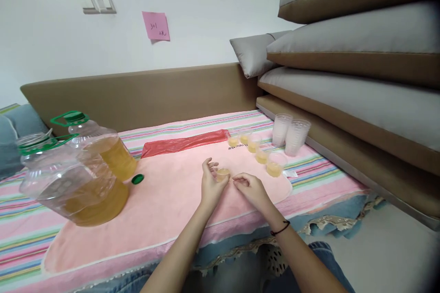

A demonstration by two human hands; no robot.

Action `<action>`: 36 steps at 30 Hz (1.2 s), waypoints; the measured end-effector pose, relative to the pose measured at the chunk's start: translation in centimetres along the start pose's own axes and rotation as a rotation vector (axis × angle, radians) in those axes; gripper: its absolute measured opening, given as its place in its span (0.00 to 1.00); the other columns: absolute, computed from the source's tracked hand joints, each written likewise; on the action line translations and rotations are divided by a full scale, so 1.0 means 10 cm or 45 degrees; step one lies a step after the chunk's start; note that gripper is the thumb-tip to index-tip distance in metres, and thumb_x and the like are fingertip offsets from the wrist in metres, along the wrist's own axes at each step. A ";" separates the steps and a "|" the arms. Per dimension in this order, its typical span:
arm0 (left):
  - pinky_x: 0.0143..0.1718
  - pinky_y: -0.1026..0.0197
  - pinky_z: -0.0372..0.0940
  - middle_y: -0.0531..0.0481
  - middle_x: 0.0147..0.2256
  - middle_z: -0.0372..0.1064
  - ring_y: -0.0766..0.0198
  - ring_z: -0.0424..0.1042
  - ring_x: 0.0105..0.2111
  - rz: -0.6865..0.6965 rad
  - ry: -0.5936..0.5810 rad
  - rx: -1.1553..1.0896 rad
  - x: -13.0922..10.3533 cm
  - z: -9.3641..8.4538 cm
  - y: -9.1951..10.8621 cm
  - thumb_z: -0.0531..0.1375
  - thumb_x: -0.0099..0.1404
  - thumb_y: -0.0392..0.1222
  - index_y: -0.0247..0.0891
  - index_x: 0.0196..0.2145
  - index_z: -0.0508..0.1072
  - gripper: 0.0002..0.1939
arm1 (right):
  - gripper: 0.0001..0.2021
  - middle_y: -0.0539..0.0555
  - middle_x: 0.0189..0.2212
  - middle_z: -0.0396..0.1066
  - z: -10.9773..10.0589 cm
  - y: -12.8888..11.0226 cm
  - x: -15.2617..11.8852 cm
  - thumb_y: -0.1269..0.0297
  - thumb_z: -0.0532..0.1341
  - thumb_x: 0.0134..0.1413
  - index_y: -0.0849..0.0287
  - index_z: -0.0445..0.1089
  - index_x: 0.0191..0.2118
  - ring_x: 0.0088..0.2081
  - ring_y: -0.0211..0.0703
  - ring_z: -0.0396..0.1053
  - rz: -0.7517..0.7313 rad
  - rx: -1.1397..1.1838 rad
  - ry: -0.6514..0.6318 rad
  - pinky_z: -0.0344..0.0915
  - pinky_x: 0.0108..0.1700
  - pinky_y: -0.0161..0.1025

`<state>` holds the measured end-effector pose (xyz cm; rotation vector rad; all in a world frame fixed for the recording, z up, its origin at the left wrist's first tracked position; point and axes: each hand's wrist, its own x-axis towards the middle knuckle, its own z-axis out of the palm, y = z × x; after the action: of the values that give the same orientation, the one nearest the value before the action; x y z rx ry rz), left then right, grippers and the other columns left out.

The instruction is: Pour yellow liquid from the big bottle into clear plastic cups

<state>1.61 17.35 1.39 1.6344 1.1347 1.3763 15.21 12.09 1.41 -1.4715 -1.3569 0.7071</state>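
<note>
Between the thumb and fingers of my left hand [211, 184] is a small clear plastic cup [223, 172] with pale yellow liquid in it. My right hand [250, 187] is close beside the cup's right side, thumb and fingertips drawn together in a loose pinch; whatever is between them, if anything, is too small to make out. Beyond my right hand stand several similar cups with a little yellow liquid, the nearest being a clear cup [275, 168]. Two stacks of empty plastic cups [297, 137] stand behind them.
On the left stand two large jugs of yellow liquid, a near jug [92, 197] and a far jug [118, 155]. Beside them lies a green cap [137, 179]. A red plastic bag [185, 143] lies across the pink mat [165, 201]. Stacked cushions [354, 73] rise on the right.
</note>
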 end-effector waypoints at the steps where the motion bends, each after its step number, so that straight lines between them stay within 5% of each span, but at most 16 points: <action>1: 0.42 0.58 0.67 0.47 0.45 0.65 0.63 0.71 0.40 0.000 -0.009 -0.011 0.07 0.08 0.00 0.66 0.49 0.37 0.44 0.52 0.55 0.35 | 0.08 0.55 0.34 0.80 -0.03 0.01 0.01 0.68 0.58 0.49 0.57 0.75 0.33 0.37 0.46 0.77 0.018 -0.033 0.019 0.71 0.43 0.42; 9: 0.38 0.61 0.66 0.49 0.42 0.66 0.66 0.68 0.36 -0.037 -0.071 -0.036 0.66 0.65 -0.14 0.66 0.47 0.34 0.42 0.51 0.56 0.36 | 0.08 0.59 0.39 0.77 -0.18 0.10 0.03 0.64 0.61 0.48 0.57 0.73 0.36 0.40 0.52 0.74 0.190 -0.308 0.079 0.68 0.44 0.45; 16: 0.39 0.60 0.64 0.51 0.41 0.66 0.66 0.68 0.36 -0.064 -0.080 -0.028 1.06 0.92 -0.30 0.67 0.45 0.31 0.43 0.51 0.56 0.37 | 0.14 0.62 0.41 0.75 -0.15 0.11 0.08 0.63 0.63 0.46 0.60 0.72 0.41 0.43 0.57 0.72 0.303 -0.404 -0.004 0.66 0.45 0.47; 36: 0.39 0.59 0.64 0.50 0.43 0.64 0.66 0.66 0.37 -0.054 -0.103 -0.049 1.14 1.12 -0.52 0.67 0.48 0.35 0.43 0.49 0.53 0.35 | 0.19 0.63 0.46 0.72 -0.15 0.04 0.11 0.62 0.62 0.48 0.60 0.71 0.47 0.45 0.58 0.71 0.405 -0.453 -0.110 0.65 0.44 0.47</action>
<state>12.24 30.12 -1.28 1.6147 1.0834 1.2864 16.92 12.82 1.74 -1.9905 -1.3787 0.7620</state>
